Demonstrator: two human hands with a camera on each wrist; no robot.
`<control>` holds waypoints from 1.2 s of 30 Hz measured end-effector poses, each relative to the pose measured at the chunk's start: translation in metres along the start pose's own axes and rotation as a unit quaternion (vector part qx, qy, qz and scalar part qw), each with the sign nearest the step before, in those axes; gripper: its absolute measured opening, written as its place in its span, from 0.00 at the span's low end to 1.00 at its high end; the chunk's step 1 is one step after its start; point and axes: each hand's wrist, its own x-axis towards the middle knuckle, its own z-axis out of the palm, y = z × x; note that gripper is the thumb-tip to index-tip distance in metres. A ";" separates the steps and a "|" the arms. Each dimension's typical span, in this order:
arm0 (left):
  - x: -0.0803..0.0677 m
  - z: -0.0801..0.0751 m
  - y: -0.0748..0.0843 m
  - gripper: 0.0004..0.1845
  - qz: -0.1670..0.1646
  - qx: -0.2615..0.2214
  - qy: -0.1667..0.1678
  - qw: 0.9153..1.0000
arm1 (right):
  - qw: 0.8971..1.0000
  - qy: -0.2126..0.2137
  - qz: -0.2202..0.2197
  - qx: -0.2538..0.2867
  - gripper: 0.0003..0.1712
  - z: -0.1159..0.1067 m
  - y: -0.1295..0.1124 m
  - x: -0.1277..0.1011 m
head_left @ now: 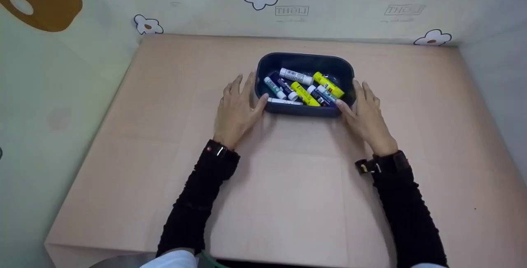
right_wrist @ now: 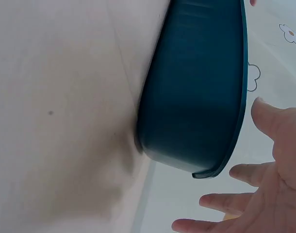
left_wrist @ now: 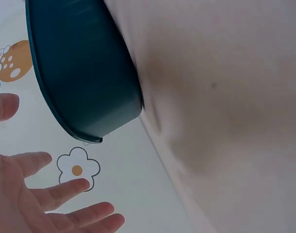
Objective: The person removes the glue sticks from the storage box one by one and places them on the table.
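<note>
A dark blue-green plastic bin [head_left: 304, 111] stands on the table with several small stick-shaped tubes lying loose inside. Among these are a yellow tube [head_left: 305, 94], a white tube [head_left: 296, 76] and a dark blue tube with a white cap [head_left: 284, 87]. At the bin's left end is my left hand [head_left: 236, 109], fingers spread and thumb by the front corner. My right hand [head_left: 366, 115] mirrors it at the right end, its thumb overlapping the rim in the head view. Both wrist views show straight, separated fingers beside the bin wall, not curled round it.
A pale pinkish cover [head_left: 173, 169] spreads over the table. Behind it rises a light wall [head_left: 337, 17] printed with flowers, and similar panels stand at left and right. Dark sleeves and wrist straps cover both forearms.
</note>
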 end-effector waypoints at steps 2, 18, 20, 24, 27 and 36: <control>0.000 0.002 -0.001 0.38 -0.004 -0.023 0.005 1.000 | 1.000 -0.001 0.002 0.008 0.47 0.001 0.001 0.001; 0.008 0.011 -0.004 0.39 -0.051 -0.244 -0.084 0.965 | 0.993 -0.034 0.052 0.099 0.55 0.004 0.005 0.007; 0.009 0.013 -0.005 0.38 -0.053 -0.267 -0.090 0.958 | 0.992 -0.038 0.052 0.107 0.55 0.005 0.005 0.007; 0.010 0.015 -0.006 0.34 -0.044 -0.291 -0.086 0.952 | 0.992 -0.033 0.031 0.115 0.50 0.008 0.005 0.009; 0.010 0.016 -0.007 0.30 -0.036 -0.302 -0.078 0.949 | 0.993 -0.028 0.019 0.115 0.47 0.010 0.003 0.010; 0.010 0.016 -0.008 0.31 -0.039 -0.337 -0.097 0.936 | 0.994 -0.029 0.026 0.103 0.46 0.009 0.002 0.009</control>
